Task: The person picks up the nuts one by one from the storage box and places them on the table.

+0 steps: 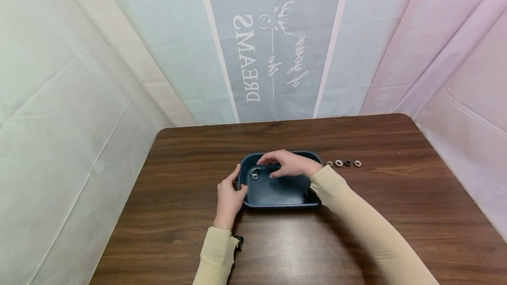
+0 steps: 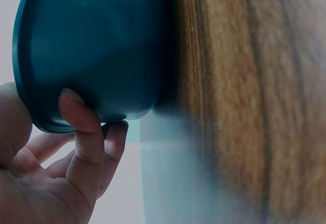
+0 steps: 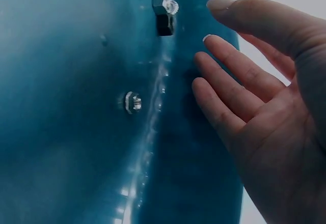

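A dark blue tray [image 1: 283, 197] stands on the wooden table. My left hand [image 1: 229, 197] grips its left end, with the thumb at the rim; in the left wrist view the fingers [image 2: 86, 152] lie curled against the outer wall. Over the tray's far side hovers my right hand [image 1: 287, 164], fingers loosely bent and holding nothing. Small nuts lie inside the tray near its left end, among them a silver nut [image 1: 255, 176]. The right wrist view shows a black nut [image 3: 164, 24] touching a silver one, and another silver nut [image 3: 133, 103] apart from them.
Right of the tray, several small nuts sit in a row on the table [image 1: 178, 179], including a silver nut [image 1: 338, 163] and a black nut [image 1: 347, 163]. The right forearm crosses the tray's right end. A printed cloth [image 1: 277, 56] hangs behind the table.
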